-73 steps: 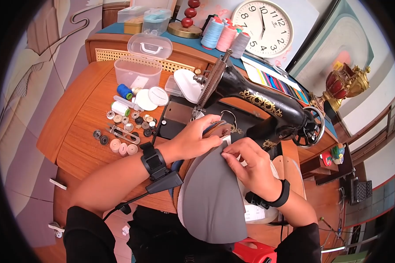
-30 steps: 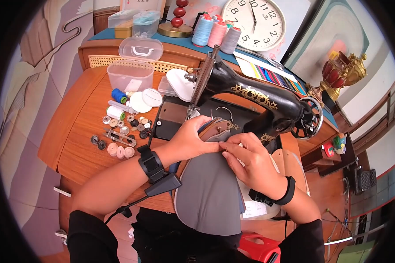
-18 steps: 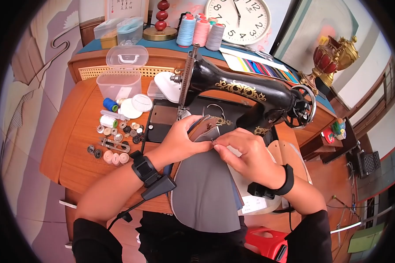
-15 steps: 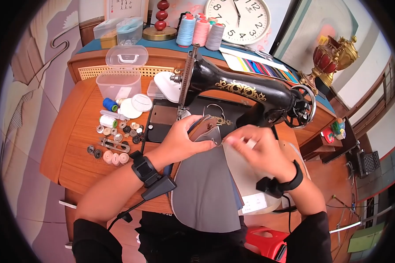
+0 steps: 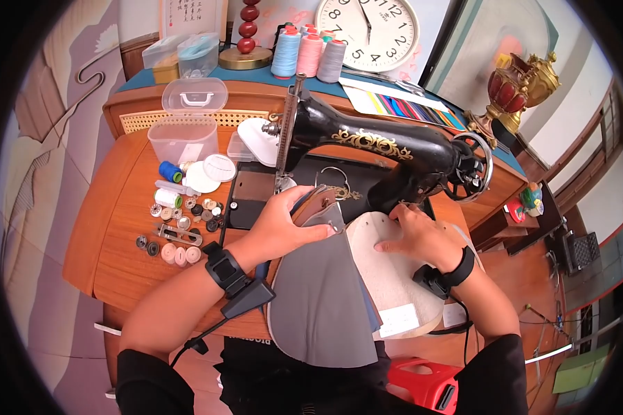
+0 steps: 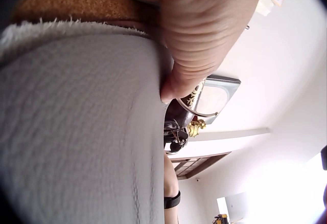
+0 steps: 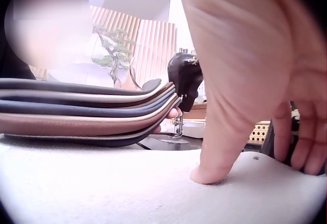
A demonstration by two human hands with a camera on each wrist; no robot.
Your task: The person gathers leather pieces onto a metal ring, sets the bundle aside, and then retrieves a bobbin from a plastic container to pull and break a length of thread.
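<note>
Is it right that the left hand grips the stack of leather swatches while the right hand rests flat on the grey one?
Not quite. In the head view the left hand grips the stack of leather swatches, but the right hand rests flat on the white piece, not the grey one.

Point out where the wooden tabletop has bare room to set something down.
Bare wood lies along the tabletop's left edge, left of the bobbins, and in front of them beside the left hand's forearm. It is crowded around the clear box, the sewing machine and the swatches.
</note>
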